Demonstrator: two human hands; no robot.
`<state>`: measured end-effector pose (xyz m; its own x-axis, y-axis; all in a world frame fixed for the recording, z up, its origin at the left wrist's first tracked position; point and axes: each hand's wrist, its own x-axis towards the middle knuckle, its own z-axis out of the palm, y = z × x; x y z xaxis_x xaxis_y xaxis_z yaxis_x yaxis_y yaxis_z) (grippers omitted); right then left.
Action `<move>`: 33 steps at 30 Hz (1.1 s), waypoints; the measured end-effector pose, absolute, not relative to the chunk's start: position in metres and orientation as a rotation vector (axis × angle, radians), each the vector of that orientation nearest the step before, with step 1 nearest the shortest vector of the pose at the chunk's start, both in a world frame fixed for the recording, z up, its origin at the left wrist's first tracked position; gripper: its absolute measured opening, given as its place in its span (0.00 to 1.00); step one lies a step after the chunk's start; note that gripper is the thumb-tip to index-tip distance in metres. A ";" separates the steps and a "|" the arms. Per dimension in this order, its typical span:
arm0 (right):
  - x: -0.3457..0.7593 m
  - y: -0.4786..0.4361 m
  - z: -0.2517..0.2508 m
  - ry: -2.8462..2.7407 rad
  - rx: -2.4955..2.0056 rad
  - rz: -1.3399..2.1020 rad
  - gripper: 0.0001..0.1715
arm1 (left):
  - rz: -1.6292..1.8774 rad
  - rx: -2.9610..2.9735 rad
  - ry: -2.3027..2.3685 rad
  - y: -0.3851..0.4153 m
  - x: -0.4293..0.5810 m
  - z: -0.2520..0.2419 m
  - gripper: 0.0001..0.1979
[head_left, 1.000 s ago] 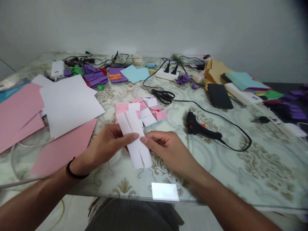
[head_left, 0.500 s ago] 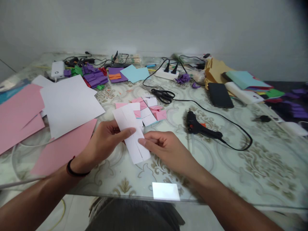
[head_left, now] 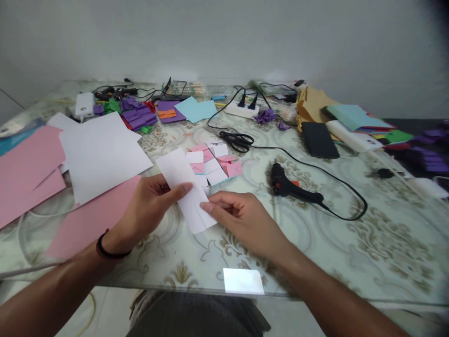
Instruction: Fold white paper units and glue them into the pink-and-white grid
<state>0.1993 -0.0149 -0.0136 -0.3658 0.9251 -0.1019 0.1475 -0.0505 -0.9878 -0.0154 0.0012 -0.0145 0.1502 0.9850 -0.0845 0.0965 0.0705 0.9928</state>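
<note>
A folded strip of white paper is held between both hands above the table, tilted with its top end to the left. My left hand pinches its left edge, thumb on top and fingers behind. On the lower right edge, my right hand grips it the same way, its thumb near the lower end. A crease line runs along the strip. Just beyond it lie small folded pink and white paper pieces, partly covered by the strip.
White sheets and pink sheets lie at left. Black scissors rest beyond the folded pieces. To the right are a corded glue gun and a black phone. Purple folded papers and a power strip sit at the back.
The strip has turned slightly, its top end swinging left and its lower end rising a little. The long gap down its front now shows as a thin line. Both hands keep their hold.
</note>
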 end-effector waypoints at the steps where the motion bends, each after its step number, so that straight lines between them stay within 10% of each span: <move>1: 0.200 -0.015 -0.014 -1.572 -1.163 1.455 0.11 | 0.926 1.306 1.180 0.000 -0.015 -0.013 0.13; 33: 0.201 -0.015 -0.019 -1.493 -1.045 1.430 0.22 | 0.405 1.368 0.808 -0.011 -0.008 -0.014 0.12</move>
<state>0.2008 -0.0148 -0.0191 -0.3370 0.9415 0.0060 0.0343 0.0186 -0.9992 -0.0076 -0.0110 -0.0137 0.6753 0.6858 -0.2714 0.1933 0.1905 0.9625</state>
